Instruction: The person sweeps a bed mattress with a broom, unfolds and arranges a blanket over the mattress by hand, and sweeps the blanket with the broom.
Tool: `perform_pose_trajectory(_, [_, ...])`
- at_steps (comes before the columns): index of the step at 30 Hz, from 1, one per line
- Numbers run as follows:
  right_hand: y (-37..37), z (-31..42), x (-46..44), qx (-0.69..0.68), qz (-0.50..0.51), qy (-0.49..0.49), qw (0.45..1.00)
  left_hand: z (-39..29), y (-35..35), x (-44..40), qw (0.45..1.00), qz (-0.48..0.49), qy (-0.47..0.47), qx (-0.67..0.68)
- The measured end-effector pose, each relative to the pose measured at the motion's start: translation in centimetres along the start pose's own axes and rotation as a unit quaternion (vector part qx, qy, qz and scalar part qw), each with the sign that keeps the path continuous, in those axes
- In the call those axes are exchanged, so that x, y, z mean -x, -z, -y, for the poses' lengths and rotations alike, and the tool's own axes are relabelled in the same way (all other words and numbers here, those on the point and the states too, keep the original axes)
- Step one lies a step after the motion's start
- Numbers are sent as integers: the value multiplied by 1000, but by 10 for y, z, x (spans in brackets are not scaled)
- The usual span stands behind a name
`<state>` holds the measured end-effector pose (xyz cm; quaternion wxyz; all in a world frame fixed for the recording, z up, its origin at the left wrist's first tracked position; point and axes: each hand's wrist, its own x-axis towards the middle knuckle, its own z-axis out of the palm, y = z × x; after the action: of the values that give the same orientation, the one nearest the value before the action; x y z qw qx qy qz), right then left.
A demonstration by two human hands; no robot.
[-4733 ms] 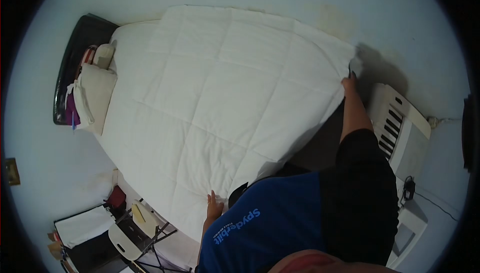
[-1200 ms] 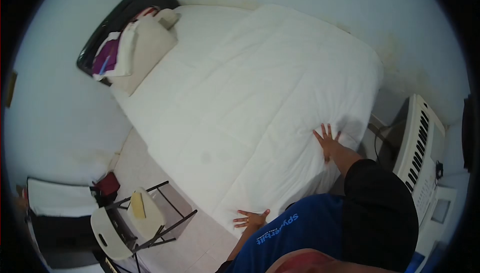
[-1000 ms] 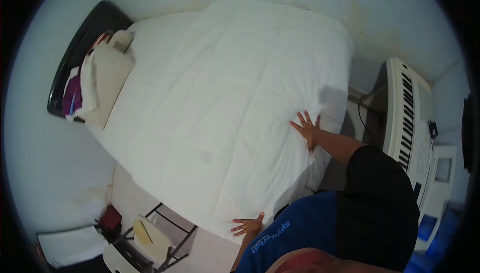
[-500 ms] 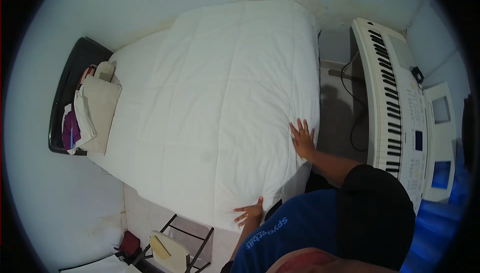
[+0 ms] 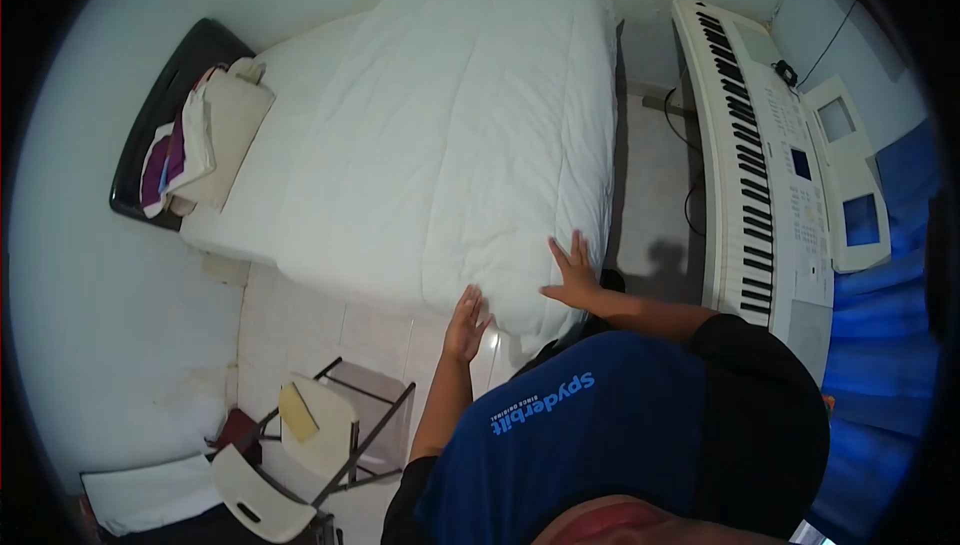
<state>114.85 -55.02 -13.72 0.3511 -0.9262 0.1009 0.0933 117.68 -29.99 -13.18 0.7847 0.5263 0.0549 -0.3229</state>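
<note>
A white quilted comforter [image 5: 430, 135] is spread over the bed, its near corner hanging close to my body. My right hand [image 5: 574, 277] is at the comforter's right part near that corner, fingers spread. At the bed's lower edge my left hand [image 5: 465, 325] has its fingers stretched out and the thumb apart. Whether its fingertips touch the cloth, I cannot tell. Neither hand grips anything. Against the black headboard [image 5: 190, 65] lie a beige pillow [image 5: 238, 125] and a folded white and purple cloth [image 5: 175, 160].
A white electronic keyboard [image 5: 775, 165] stands right of the bed, with a narrow strip of floor between. A blue curtain [image 5: 880, 335] hangs behind it. At the lower left is a folding chair [image 5: 325, 430] with a yellow item [image 5: 298, 412] on its seat, near a dark red object [image 5: 236, 429].
My view has shifted. My left hand has moved up to the bed's lower edge, nearer my right hand. Both hands stay open, and the comforter's near corner lies differently.
</note>
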Motion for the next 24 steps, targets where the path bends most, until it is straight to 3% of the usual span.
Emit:
perform_pose_trajectory(2, [5,35,3,44,-9,-19,999,34,42,48,981,-86,83,150])
perform_pose_trajectory(4, [5,37,-13,72,-6,-5,997,58,71,101,974,-161,119,110])
perform_pose_trajectory(7, [2,5,-45,134,77,-12,988,94,114,178,942,-289,82,151])
perform_pose_trajectory(9, [7,13,-53,151,158,-87,972,108,115,212,917,-357,50,170])
perform_pose_trajectory(11, [-5,-2,-62,160,134,-63,976,109,104,243,866,-433,15,250])
perform_pose_trajectory(16, [-15,-20,-67,161,104,-22,981,144,104,271,839,-432,-4,332])
perform_pose_trajectory(19, [-14,-21,-71,209,104,-25,972,123,91,272,877,-410,0,250])
perform_pose_trajectory(24, [-8,-9,-67,243,130,-21,961,127,108,265,861,-419,-41,285])
